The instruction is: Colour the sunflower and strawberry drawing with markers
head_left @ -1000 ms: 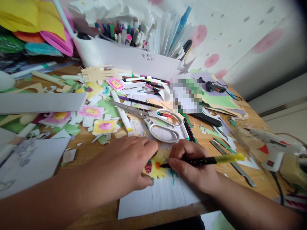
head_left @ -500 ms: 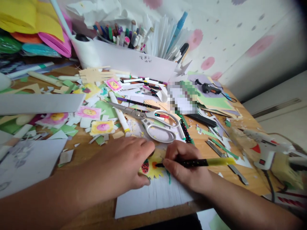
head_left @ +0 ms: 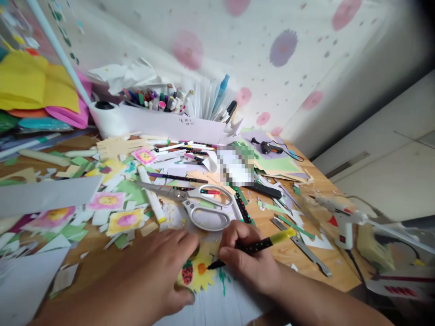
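Note:
My left hand point(head_left: 159, 265) holds a yellow painted paper piece point(head_left: 197, 283) with a jagged lower edge, its thumb and fingers around the left side. A red strawberry with black dots and an orange spot are drawn on it. My right hand point(head_left: 249, 258) is closed around a black, colour-dotted felt-tip pen point(head_left: 265, 245) with a yellow end. The pen's tip touches or nearly touches the paper at the right edge of the orange spot. Under the piece lies white paper point(head_left: 217, 308) with green marks. Silver scissors point(head_left: 209, 219) rest just beyond both hands.
Paper scraps and small painted cards point(head_left: 125, 221) cover the left of the wooden table point(head_left: 268, 235). A box of markers point(head_left: 159, 118) stands at the back. At right are a metal-bladed cutter point(head_left: 306, 253) and a white glue gun point(head_left: 343, 217); a black glue gun point(head_left: 270, 148) lies farther back.
The view has tilted up, so table and hands appear lower and further left. The pen's yellow end points higher, and its tip stays by the orange spot. Both hands keep their hold.

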Available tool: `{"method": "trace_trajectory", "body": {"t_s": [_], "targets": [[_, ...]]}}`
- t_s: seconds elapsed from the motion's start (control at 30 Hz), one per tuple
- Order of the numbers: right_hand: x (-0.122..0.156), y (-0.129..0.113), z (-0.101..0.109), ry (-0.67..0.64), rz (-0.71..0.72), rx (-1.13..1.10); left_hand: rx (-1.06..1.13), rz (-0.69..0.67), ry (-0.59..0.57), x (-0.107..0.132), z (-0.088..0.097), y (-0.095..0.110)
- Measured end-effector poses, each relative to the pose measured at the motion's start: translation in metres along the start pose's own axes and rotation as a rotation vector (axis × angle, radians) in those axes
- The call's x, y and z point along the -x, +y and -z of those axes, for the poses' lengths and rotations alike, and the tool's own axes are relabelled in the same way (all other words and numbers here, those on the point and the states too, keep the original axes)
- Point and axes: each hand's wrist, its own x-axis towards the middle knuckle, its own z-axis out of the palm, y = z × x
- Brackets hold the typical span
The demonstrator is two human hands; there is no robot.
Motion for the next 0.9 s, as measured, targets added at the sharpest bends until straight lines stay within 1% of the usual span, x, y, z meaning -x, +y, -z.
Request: {"method": "trace_trajectory", "body": {"t_s": [0.07, 0.13, 0.27, 0.43, 0.57, 0.7, 0.8, 0.9], "targets": [[0.001, -0.003, 0.001, 0.005, 0.028, 0.008, 0.03, 0.005, -0.016, 0.0, 0.0, -0.001], [0.001, -0.004, 0.003, 0.0, 0.015, -0.023, 0.043, 0.016, -0.025, 0.0, 0.0, 0.0], [0.003, 0.0, 0.006, -0.016, -0.022, -0.187, 0.028, 0.027, -0.016, -0.001, 0.0, -0.001], [0.001, 0.011, 0.008, 0.032, 0.077, -0.419, 0.058, 0.008, 0.012, 0.005, -0.008, -0.008], [-0.003, 0.013, 0.009, 0.048, 0.096, -0.512, 0.05, 0.016, 0.045, 0.008, -0.011, -0.012], [-0.005, 0.015, 0.01, 0.051, 0.081, -0.546, 0.092, 0.029, -0.013, 0.006, -0.007, -0.014], [-0.004, 0.017, 0.01, 0.062, 0.042, -0.579, 0.139, -0.001, 0.038, 0.006, -0.004, -0.019], [-0.002, 0.017, 0.01, 0.059, -0.018, -0.61, 0.189, -0.079, 0.103, 0.006, -0.003, -0.023]]}}
